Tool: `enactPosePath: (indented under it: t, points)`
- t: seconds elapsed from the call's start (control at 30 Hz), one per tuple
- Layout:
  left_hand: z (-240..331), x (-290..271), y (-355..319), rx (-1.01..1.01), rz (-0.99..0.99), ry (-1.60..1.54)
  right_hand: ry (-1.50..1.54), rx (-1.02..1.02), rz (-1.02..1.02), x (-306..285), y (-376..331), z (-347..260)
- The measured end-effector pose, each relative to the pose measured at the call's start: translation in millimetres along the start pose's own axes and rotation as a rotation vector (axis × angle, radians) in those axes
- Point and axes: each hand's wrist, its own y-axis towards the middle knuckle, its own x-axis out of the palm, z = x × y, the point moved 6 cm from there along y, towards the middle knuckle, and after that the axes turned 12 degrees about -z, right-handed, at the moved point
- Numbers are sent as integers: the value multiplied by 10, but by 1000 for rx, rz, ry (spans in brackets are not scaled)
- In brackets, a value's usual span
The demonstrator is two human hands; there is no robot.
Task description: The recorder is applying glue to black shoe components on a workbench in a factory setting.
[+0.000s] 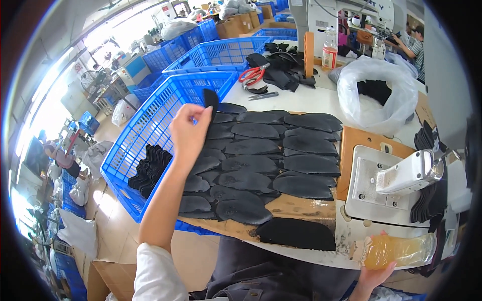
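My left hand (188, 125) is raised over the far left part of the table, its thumb and fingers pinching a curved black cut piece (209, 100) that stands nearly upright. Below and beside it, overlapping rows of black leaf-shaped pieces (249, 146) cover a brown cardboard sheet (301, 206). One more black piece (296, 234) lies apart at the near edge. At the near right, my right hand (377, 275) is wrapped round a clear bottle of amber liquid (396, 252), held on its side. The bottle's whitish neck points left.
A blue crate (131, 131) with stacked wavy black pieces (150, 169) stands left of the table. Red-handled scissors (252, 74), black scraps (281, 70) and a white plastic bag (346, 98) lie behind. A white sewing machine arm (406, 173) rises at right.
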Motion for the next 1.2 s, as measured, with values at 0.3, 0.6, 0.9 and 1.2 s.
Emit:
enactPosePath:
  t: [0.3, 0.6, 0.9, 1.2]
  points:
    - [6, 1380, 52, 176, -237, 295, -10, -17, -13, -67, -55, -20]
    - [-1, 1379, 65, 223, -624, 254, 50, -22, -52, -22, -28, -33]
    - [349, 718, 23, 170, -531, 286, -13, -12, -64, 90, 26, -38]
    - [869, 34, -1724, 555, -532, -190, -152, 97, -171, 1039, 399, -271]
